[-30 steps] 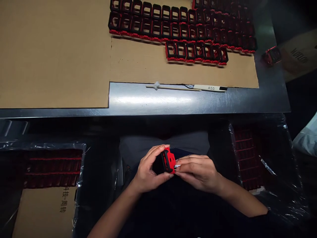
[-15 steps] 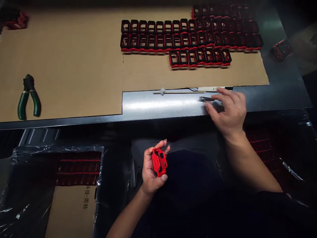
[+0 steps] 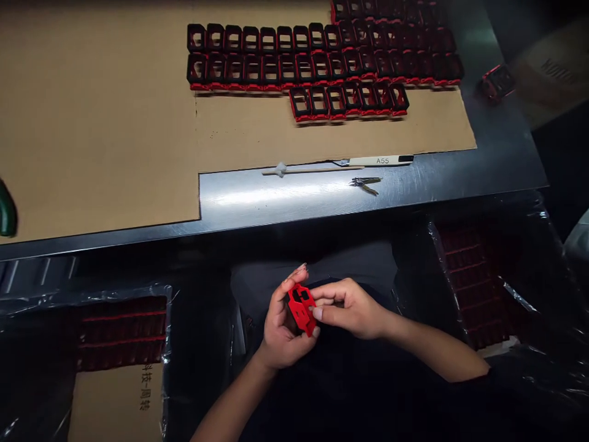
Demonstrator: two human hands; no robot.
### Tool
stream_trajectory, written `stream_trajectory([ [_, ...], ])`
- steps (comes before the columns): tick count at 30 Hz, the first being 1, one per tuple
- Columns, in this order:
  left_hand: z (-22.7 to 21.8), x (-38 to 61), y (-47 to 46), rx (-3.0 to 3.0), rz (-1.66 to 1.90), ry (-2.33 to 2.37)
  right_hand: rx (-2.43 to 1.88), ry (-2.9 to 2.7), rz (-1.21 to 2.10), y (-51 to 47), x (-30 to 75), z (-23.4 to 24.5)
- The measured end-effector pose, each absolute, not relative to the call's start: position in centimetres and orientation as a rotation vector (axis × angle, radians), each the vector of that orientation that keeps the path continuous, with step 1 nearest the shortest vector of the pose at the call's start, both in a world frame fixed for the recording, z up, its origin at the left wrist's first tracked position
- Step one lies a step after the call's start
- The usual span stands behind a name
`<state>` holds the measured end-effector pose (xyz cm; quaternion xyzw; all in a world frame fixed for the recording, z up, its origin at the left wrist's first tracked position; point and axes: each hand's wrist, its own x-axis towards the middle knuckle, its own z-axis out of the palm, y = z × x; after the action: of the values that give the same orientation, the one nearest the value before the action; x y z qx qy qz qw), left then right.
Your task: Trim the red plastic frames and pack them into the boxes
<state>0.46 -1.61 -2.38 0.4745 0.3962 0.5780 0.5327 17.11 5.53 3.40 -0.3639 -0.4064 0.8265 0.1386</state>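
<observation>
Over my lap, my left hand (image 3: 283,325) grips a small red plastic part (image 3: 301,308) with cut-out windows. My right hand (image 3: 352,310) has its fingers closed on the right side of the same part. Metal tweezers (image 3: 365,182) lie alone on the steel bench top (image 3: 497,162), above and to the right of my hands. Rows of several finished red-and-black frames (image 3: 322,64) stand on brown cardboard (image 3: 92,110) at the back of the bench.
A thin stick with a white wad (image 3: 294,169) and a white strip marked A55 (image 3: 380,161) lie at the cardboard's front edge. Plastic-lined boxes of red parts sit at lower left (image 3: 119,328) and right (image 3: 469,288). A green plier handle (image 3: 7,215) shows at far left.
My right hand put the tweezers down on the steel bench, then came back to the red part in my left hand. The part has been turned over.
</observation>
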Motion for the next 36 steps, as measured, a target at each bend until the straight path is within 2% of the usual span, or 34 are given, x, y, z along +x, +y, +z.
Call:
stream_trajectory([
  [8,-2.3,0.5,-1.7,1.412,1.396,1.022,-1.099,-1.321,2.303,6.2,17.1,4.5],
  [13,-2.1,0.4,-2.2,1.249,1.336,1.036,-0.923,-0.913,2.513,6.0,17.5,2.7],
  [18,-2.1,0.8,-2.4,1.051,1.271,0.957,-0.953,-0.613,2.641,5.4,17.5,1.6],
  [36,-2.9,0.8,-2.7,0.989,1.213,0.975,-1.102,-0.657,2.497,4.8,16.9,2.1],
])
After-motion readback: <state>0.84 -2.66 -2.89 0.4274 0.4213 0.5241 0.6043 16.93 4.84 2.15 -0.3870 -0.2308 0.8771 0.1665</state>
